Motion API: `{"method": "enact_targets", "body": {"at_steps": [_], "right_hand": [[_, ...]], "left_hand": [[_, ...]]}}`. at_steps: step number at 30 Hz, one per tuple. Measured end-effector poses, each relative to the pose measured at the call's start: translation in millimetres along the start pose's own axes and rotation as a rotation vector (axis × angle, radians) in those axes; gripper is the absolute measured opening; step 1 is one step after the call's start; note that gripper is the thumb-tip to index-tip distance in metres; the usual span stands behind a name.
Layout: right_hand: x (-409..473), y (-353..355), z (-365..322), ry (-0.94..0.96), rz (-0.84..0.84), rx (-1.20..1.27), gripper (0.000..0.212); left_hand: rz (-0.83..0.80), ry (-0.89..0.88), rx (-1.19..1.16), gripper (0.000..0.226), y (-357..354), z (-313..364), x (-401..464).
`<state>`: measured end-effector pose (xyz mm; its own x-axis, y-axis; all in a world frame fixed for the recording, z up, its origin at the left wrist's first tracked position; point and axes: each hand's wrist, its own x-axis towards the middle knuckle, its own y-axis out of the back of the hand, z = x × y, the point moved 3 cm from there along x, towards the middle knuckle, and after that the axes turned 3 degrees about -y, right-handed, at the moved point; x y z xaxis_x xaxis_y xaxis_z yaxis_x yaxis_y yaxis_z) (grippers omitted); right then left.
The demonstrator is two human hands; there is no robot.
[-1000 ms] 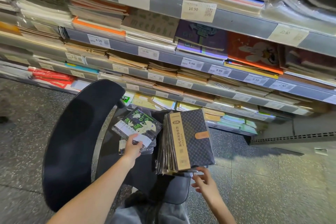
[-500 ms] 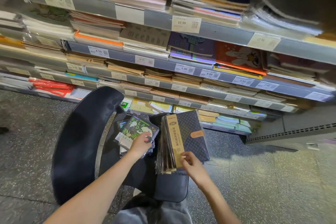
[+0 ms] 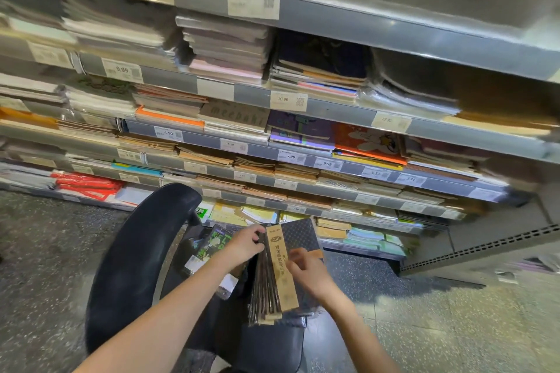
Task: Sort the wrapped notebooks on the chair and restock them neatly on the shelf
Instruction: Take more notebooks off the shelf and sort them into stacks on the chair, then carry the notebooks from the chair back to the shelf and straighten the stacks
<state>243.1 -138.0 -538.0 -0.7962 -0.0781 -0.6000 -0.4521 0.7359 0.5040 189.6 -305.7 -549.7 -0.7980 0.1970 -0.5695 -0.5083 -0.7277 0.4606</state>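
Observation:
A stack of dark wrapped notebooks (image 3: 300,239) with tan paper bands lies on the seat of a black office chair (image 3: 133,257). My left hand (image 3: 247,244) grips the stack's upper left edge with curled fingers. My right hand (image 3: 306,271) lies on top of the stack, its curled fingers on the tan band of the top notebook. A smaller pile of green and black wrapped notebooks (image 3: 212,245) sits on the seat to the left, partly hidden by my left forearm.
Grey shelves (image 3: 333,112) with price tags rise behind the chair, packed with flat stacks of notebooks on several levels. The chair's curved backrest stands to the left. Speckled floor (image 3: 439,327) stretches to the right.
My left hand has left the green and black notebooks and moved right onto the dark stack's edge. My right hand slid up onto the stack's top. The view has tilted upward.

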Motion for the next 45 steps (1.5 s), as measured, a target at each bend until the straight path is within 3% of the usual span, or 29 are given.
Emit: {"method": "enact_targets", "body": {"at_steps": [18, 31, 37, 42, 45], "right_hand": [[-18.7, 147.6, -131.3, 0.314, 0.267, -0.254, 0.038], [-57.3, 274.6, -245.6, 0.564, 0.558, -0.369, 0.036], [-94.0, 333.8, -312.3, 0.730, 0.690, -0.362, 0.035], [-126.2, 373.1, -371.8, 0.887, 0.827, -0.406, 0.030], [-140.5, 391.2, -402.0, 0.943, 0.964, -0.508, 0.024]], "left_hand": [[0.122, -0.259, 0.099, 0.040, 106.4, 165.1, -17.7], [0.355, -0.617, 0.155, 0.029, 206.8, 311.6, -70.6], [0.557, -0.838, 0.153, 0.027, 256.6, 371.8, -127.8], [0.795, -0.906, 0.147, 0.027, 297.7, 399.5, -161.1], [0.993, -0.921, 0.274, 0.026, 320.8, 405.1, -164.2]]}}
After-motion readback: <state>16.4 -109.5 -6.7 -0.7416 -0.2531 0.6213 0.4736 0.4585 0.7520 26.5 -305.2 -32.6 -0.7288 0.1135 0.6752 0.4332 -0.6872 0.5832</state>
